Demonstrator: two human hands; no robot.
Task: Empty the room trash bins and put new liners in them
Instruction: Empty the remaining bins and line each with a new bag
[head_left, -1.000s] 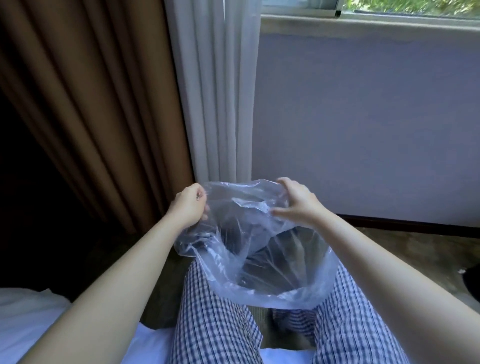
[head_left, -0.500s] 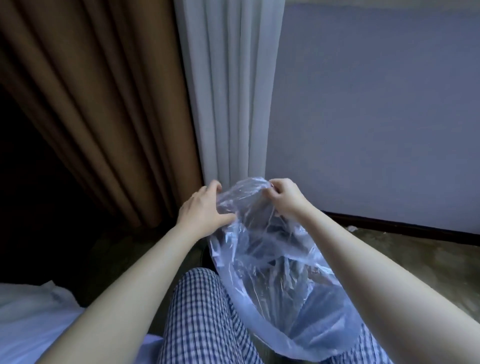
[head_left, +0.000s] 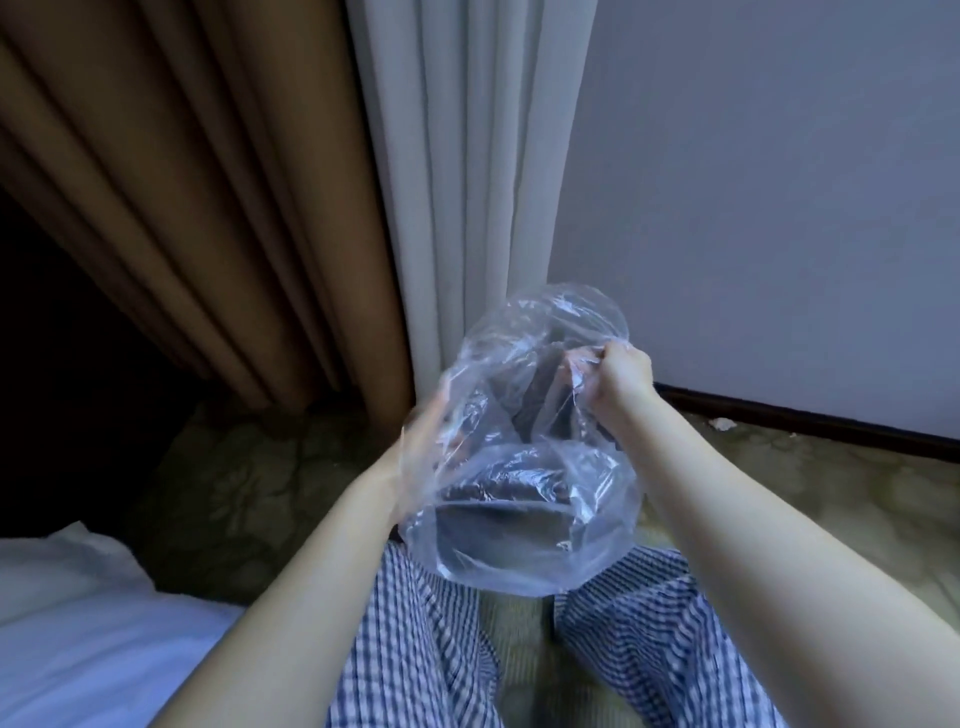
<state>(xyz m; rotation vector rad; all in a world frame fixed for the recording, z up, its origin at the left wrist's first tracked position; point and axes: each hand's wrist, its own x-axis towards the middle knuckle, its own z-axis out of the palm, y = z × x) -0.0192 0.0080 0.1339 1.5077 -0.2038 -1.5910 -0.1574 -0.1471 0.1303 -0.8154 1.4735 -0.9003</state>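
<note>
While I hold the clear liner (head_left: 524, 457) out in front of me, my right hand (head_left: 618, 379) grips it at its upper right edge, fingers curled and pinching a gather of the plastic. My left hand (head_left: 431, 441) is at the liner's left side, under a layer of the film. It is blurred, so I cannot tell whether its fingers clamp the plastic or only press flat against it.

The liner is puffed out and crumpled between my two hands, hanging clear of the floor. Its rounded bottom sags down just above my knees. Something dark shows through the plastic in the middle and lower part of the liner, but I cannot make out what it is.

Below the liner are my legs in blue-and-white checked trousers (head_left: 415, 649), with patterned olive carpet (head_left: 234, 493) showing between them and off to the liner's left. Behind the liner hangs a white curtain (head_left: 467, 182), and left of that a brown curtain (head_left: 182, 208) falls in heavy folds. To the liner's right and behind it stands a pale wall (head_left: 779, 182) with a dark baseboard (head_left: 805, 421) along its foot. A small white scrap (head_left: 722, 423) lies on the floor just beside that baseboard. Well to the liner's lower left is white bedding (head_left: 78, 623).
</note>
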